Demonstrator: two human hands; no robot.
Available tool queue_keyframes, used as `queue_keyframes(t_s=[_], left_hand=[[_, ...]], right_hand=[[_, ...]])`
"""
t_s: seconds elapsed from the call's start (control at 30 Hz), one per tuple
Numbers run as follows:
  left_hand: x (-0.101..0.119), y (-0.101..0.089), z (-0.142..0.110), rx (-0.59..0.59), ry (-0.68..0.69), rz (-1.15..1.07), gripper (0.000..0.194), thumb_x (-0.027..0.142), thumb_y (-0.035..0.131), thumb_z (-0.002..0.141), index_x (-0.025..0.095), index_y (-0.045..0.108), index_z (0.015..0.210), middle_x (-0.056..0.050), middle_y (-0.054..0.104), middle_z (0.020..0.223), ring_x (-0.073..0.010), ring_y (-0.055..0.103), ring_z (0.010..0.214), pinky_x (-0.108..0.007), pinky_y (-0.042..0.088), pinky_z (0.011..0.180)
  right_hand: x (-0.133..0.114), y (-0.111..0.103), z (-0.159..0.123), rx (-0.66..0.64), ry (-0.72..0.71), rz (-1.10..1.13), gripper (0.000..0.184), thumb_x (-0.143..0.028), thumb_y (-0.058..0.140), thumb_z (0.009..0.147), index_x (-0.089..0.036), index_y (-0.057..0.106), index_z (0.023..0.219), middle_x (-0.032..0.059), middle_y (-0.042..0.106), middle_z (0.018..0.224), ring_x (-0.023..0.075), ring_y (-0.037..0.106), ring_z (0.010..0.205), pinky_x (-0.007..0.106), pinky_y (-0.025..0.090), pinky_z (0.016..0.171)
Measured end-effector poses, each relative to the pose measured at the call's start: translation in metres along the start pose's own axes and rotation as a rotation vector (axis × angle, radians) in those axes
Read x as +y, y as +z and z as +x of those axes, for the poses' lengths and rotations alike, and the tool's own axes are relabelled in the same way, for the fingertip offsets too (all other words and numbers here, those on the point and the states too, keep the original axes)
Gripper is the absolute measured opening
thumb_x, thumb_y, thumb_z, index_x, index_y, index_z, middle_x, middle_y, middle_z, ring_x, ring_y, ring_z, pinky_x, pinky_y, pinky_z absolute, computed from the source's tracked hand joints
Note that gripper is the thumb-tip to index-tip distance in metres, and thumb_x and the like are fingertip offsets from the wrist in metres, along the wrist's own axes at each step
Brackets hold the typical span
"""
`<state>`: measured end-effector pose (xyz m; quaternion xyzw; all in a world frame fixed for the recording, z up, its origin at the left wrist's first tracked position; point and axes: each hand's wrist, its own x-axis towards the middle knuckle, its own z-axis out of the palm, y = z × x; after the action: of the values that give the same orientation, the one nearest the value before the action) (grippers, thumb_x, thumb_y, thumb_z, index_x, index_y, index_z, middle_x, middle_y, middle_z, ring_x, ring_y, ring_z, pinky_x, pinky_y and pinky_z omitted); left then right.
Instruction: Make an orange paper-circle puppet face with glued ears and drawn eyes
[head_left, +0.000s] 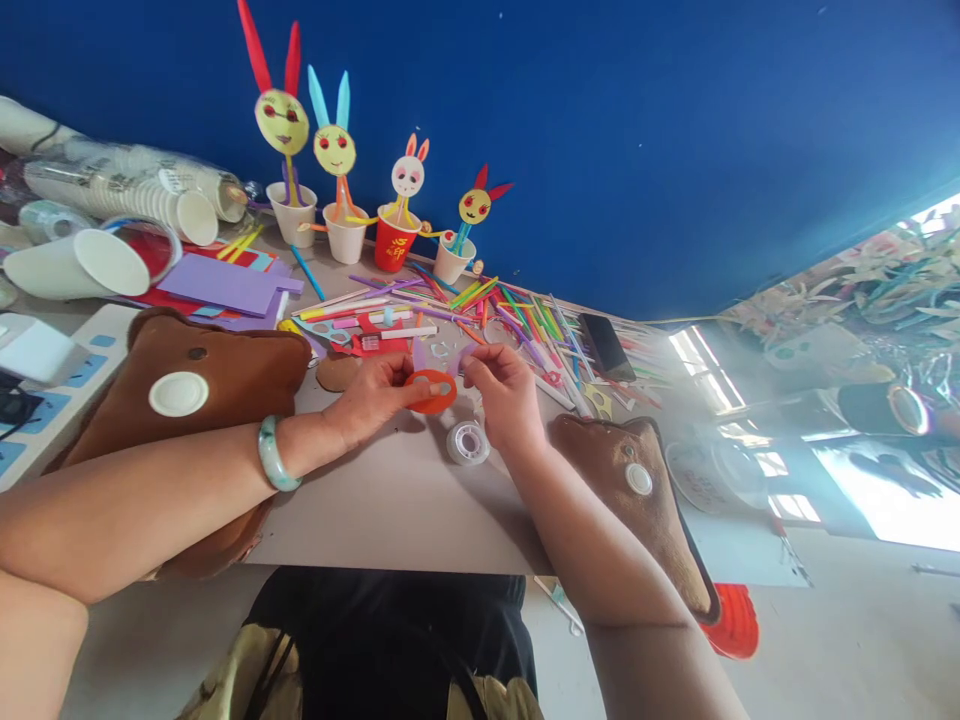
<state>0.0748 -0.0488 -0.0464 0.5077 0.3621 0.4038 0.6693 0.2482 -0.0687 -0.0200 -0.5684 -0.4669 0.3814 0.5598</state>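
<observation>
My left hand [375, 398], with a jade-like bangle at its wrist, is closed on an orange paper disc [430, 398]. Pale purple paper [422, 356] stands up at the disc's upper edge. Just to the right, the fingers of my right hand [504, 388] pinch together at another small purple piece [456, 362]; its exact shape is partly hidden. A roll of clear tape [468, 442] lies on the table below the disc, close to my right wrist. Behind my left hand is a brown round piece [337, 374].
Along the blue wall stand several paper cups [346, 235] with long-eared paper faces. Coloured sticks [480, 300], scissors [330, 331] and a phone [606, 346] cover the back. Brown cushion-like bags [247, 370] lie on both sides. Purple paper sheets [225, 283] and stacked cups [142, 200] are left.
</observation>
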Motion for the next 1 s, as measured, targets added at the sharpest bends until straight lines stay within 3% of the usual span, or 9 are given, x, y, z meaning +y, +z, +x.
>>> queue_keyframes(t_s=[0.27, 0.53, 1.0], left_hand=[[-0.002, -0.002, 0.000, -0.005, -0.001, 0.081, 0.039, 0.049, 0.082, 0.070, 0.017, 0.067, 0.084, -0.002, 0.065, 0.079, -0.0154, 0.060, 0.074, -0.028, 0.046, 0.065], [-0.004, -0.002, 0.000, -0.002, -0.001, 0.072, 0.038, 0.049, 0.082, 0.069, 0.018, 0.062, 0.075, 0.001, 0.060, 0.073, -0.0124, 0.054, 0.068, -0.025, 0.041, 0.060], [0.007, 0.003, -0.004, 0.032, -0.054, 0.050, 0.037, 0.047, 0.081, 0.065, 0.018, 0.060, 0.074, 0.001, 0.060, 0.073, -0.0134, 0.055, 0.067, -0.027, 0.042, 0.059]], right_hand=[[-0.003, 0.010, -0.013, -0.015, -0.057, 0.052, 0.013, -0.028, 0.068, 0.078, -0.022, 0.057, 0.079, -0.0036, 0.066, 0.069, 0.0115, 0.060, 0.063, 0.028, 0.051, 0.066], [0.000, 0.014, -0.017, -0.031, -0.063, 0.101, 0.012, -0.027, 0.068, 0.080, -0.024, 0.056, 0.081, -0.0023, 0.070, 0.073, 0.0143, 0.068, 0.072, 0.032, 0.056, 0.075], [0.000, 0.014, -0.018, -0.038, -0.018, 0.157, 0.013, -0.028, 0.070, 0.079, -0.023, 0.058, 0.081, -0.0025, 0.069, 0.071, 0.0141, 0.069, 0.071, 0.030, 0.056, 0.075]])
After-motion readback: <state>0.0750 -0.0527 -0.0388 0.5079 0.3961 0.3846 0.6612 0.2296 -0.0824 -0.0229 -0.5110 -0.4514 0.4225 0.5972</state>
